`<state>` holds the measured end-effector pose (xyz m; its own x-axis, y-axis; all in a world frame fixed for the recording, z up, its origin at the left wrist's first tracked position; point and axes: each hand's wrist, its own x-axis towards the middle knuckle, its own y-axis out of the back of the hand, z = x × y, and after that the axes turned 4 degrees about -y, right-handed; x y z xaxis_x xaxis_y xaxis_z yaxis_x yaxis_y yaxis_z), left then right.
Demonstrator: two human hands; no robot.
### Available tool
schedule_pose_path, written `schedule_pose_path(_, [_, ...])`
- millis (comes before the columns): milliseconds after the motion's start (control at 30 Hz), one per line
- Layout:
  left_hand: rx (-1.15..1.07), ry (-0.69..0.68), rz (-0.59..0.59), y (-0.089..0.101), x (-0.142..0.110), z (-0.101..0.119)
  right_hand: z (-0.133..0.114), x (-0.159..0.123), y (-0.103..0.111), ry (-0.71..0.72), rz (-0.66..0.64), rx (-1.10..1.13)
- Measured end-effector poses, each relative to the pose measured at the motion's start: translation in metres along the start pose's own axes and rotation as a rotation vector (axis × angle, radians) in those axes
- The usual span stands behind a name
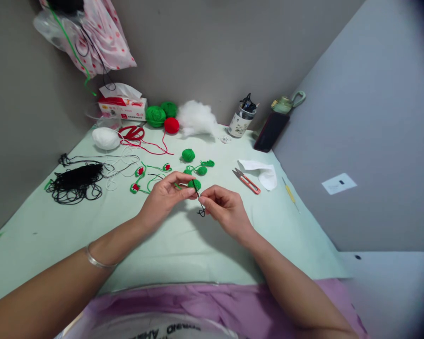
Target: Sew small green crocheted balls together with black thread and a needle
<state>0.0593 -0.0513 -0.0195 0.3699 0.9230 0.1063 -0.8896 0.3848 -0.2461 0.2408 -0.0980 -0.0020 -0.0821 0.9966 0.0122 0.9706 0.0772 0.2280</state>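
Note:
My left hand pinches a small green crocheted piece above the pale green table. My right hand is closed in a pinch just to its right, holding a thin needle with black thread that hangs in a small loop below the fingers. The needle's tip touches the green piece. A silver bangle sits on my left wrist.
Behind the hands lie more green crocheted pieces, some with red centres. A black thread tangle lies left, red-handled snips and a white tissue right. Yarn balls, stuffing, a tissue box and a jar line the wall.

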Motion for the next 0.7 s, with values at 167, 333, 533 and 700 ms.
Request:
schedule_pose_path(167, [-0.042, 0.03, -0.024, 0.0, 0.0, -0.002, 0.004, 0.0, -0.001, 0.117, 0.035, -0.045])
schedule_pose_path(333, [-0.028, 0.028, -0.038, 0.0, 0.0, -0.001, 0.006, 0.0, -0.004, 0.215, 0.076, -0.088])
schedule_pose_path(533, [0.094, -0.035, -0.002, -0.002, -0.003, -0.001, 0.005, 0.005, -0.004, 0.038, 0.042, 0.044])
schedule_pose_path(700, [0.224, -0.139, 0.059, -0.003, -0.002, -0.003, 0.009, 0.011, -0.002, -0.106, -0.098, 0.153])
